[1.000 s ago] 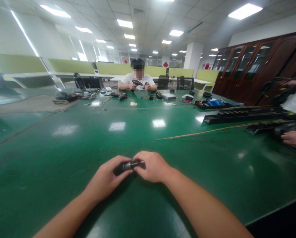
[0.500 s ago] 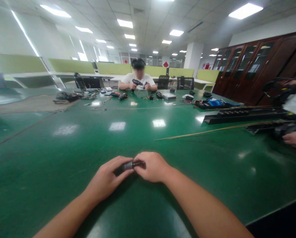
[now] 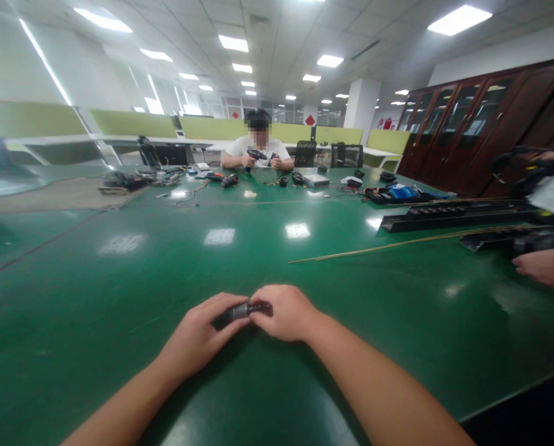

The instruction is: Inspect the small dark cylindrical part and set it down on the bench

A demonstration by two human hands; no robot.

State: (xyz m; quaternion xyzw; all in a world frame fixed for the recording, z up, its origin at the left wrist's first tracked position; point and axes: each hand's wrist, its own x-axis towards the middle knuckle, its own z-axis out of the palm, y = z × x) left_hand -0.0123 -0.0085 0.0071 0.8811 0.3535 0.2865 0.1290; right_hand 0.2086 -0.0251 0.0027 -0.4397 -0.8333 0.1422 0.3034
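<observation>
Low in the middle of the head view, a dark grey cylindrical part (image 3: 237, 311) with a thin ribbed shaft lies sideways between my hands. My left hand (image 3: 205, 331) is closed on its thicker body, thumb on the near side and fingers on the far side. On the opposite end, my right hand (image 3: 284, 313) pinches the ribbed shaft, with the fingers curled round its tip. The shaft's far end is partly hidden by that hand. Both hands are just over the green tabletop (image 3: 165, 266), close together, fingertips nearly touching. The exact kind of part cannot be made out.
Thin brass-coloured rods (image 3: 351, 253) and long black channels (image 3: 444, 217) lie to the right. Across the table a person (image 3: 258, 145) holds a power drill (image 3: 257, 154). Another person's hand (image 3: 544, 266) is at the right edge. A tray with blue items (image 3: 402, 191) stands far right.
My hands and the cylindrical part look unchanged. At the right edge, the other person's lower hand has shifted slightly left, and a dark wristband now shows.
</observation>
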